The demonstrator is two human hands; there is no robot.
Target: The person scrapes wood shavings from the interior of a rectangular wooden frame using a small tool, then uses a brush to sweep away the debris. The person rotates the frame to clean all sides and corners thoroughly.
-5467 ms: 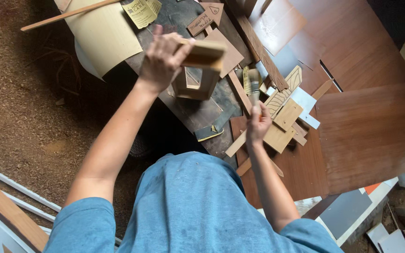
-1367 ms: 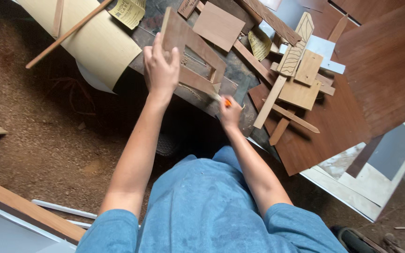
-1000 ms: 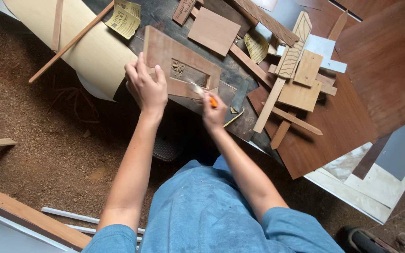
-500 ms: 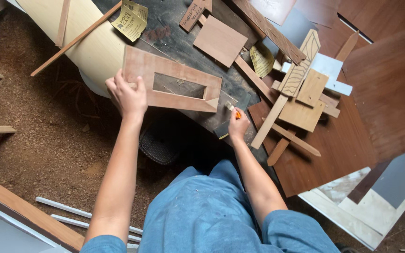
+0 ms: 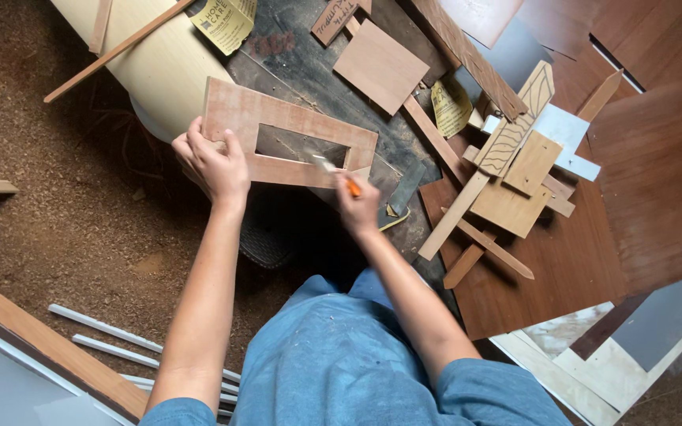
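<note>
Head view: my left hand (image 5: 213,167) is closed on the left end of the frame (image 5: 287,143), thumb under and fingers curled over its edge, left of centre in the picture. Half a second ago the frame lay a little higher and more tilted; now it sits flatter on the dark desk (image 5: 294,55), its open window facing me. My right hand (image 5: 359,209) has come up to the frame's lower right corner, fist shut round a brush (image 5: 335,173) with an orange handle, the pale tip touching the inner edge of the window. A second ago that tip was at the outer rail, so I judge the work has moved to the inside edge. Offcuts (image 5: 515,170) lie piled right of centre, a cream roll (image 5: 148,59) in the upper left, sawdust floor (image 5: 57,221) at left.
</note>
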